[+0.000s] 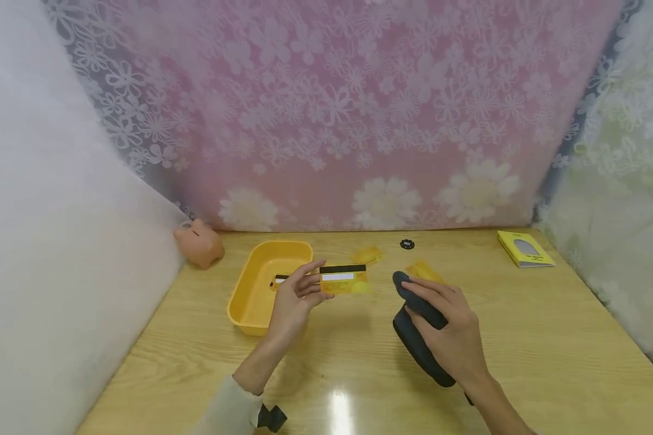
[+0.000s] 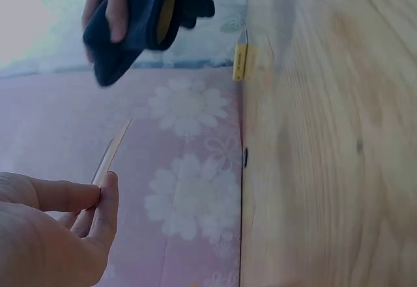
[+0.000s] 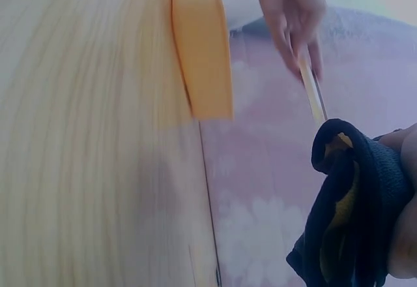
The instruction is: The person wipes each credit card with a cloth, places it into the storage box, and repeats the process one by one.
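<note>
My left hand (image 1: 298,296) pinches a yellow card (image 1: 344,279) by its left end, its black stripe and white strip facing me. In the left wrist view the same card (image 2: 117,145) shows nearly edge-on between thumb and fingers. To the right, my right hand (image 1: 457,329) grips a dark, soft pouch (image 1: 421,350). A yellow inside (image 3: 342,209) shows along the folds of the pouch in the right wrist view. Card and pouch are held above the table, with a gap between them in the head view.
A yellow plastic tray (image 1: 238,302) stands at left with a striped card (image 1: 277,281) inside. Behind my hands lie more yellow cards (image 1: 367,254) and a black round chip (image 1: 407,244). A piggy bank (image 1: 198,244) sits far left, a yellow booklet-like item (image 1: 525,249) far right.
</note>
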`<move>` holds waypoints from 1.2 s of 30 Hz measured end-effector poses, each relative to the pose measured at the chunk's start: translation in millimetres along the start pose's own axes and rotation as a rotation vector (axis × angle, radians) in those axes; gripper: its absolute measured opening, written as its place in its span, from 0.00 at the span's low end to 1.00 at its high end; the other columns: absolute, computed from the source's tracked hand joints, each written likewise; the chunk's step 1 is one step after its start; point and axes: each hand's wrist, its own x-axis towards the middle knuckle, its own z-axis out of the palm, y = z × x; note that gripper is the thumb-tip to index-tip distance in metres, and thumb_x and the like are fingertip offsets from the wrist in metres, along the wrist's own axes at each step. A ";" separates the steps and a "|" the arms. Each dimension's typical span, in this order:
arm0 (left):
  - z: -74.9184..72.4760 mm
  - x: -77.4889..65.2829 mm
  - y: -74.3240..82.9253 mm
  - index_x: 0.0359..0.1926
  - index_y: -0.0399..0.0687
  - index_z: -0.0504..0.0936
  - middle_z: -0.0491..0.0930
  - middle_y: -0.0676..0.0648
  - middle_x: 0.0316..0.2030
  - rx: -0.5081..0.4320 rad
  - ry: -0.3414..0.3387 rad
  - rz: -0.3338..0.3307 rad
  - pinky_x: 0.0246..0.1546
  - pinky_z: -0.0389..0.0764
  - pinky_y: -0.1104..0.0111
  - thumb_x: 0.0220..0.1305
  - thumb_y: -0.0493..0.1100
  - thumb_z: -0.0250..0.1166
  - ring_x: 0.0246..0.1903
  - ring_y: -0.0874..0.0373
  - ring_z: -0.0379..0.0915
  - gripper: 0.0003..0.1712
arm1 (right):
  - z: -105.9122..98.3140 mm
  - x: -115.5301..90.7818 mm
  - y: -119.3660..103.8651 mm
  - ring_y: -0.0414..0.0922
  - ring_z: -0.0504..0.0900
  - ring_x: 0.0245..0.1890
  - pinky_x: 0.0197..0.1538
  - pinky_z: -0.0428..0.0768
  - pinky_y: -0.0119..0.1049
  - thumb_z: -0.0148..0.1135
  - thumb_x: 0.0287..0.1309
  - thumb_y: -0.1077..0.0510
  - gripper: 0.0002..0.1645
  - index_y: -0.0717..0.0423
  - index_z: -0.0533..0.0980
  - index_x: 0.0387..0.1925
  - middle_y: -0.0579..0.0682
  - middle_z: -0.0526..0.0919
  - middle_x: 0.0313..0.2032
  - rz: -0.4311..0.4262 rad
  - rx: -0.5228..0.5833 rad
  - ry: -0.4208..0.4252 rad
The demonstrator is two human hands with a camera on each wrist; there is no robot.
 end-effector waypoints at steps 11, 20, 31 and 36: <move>-60.9 -0.6 -6.8 0.69 0.56 0.79 0.81 0.40 0.57 0.140 0.127 -0.106 0.58 0.83 0.58 0.67 0.25 0.65 0.53 0.47 0.76 0.34 | -49.7 -24.2 27.5 0.32 0.73 0.56 0.58 0.68 0.12 0.80 0.40 0.77 0.42 0.48 0.85 0.59 0.54 0.85 0.56 0.007 -0.133 0.068; -98.8 17.6 -30.5 0.73 0.43 0.73 0.76 0.31 0.61 0.192 0.166 -0.155 0.58 0.84 0.55 0.66 0.20 0.59 0.56 0.40 0.76 0.36 | -81.8 -23.2 43.9 0.25 0.70 0.61 0.62 0.65 0.13 0.79 0.37 0.79 0.43 0.52 0.85 0.59 0.54 0.84 0.58 0.001 -0.167 0.091; -114.4 58.9 -49.4 0.71 0.31 0.72 0.73 0.24 0.60 0.359 0.113 -0.192 0.52 0.86 0.51 0.62 0.18 0.56 0.43 0.42 0.82 0.35 | -81.5 -7.6 53.6 0.24 0.70 0.60 0.60 0.65 0.12 0.79 0.35 0.80 0.43 0.53 0.86 0.58 0.56 0.85 0.56 -0.039 -0.171 0.176; -107.8 65.9 -59.3 0.71 0.30 0.71 0.73 0.23 0.60 0.394 0.101 -0.234 0.45 0.88 0.58 0.59 0.17 0.55 0.41 0.46 0.83 0.37 | -87.0 -6.8 55.3 0.22 0.69 0.60 0.60 0.64 0.11 0.79 0.35 0.79 0.44 0.51 0.86 0.58 0.53 0.85 0.56 -0.021 -0.197 0.183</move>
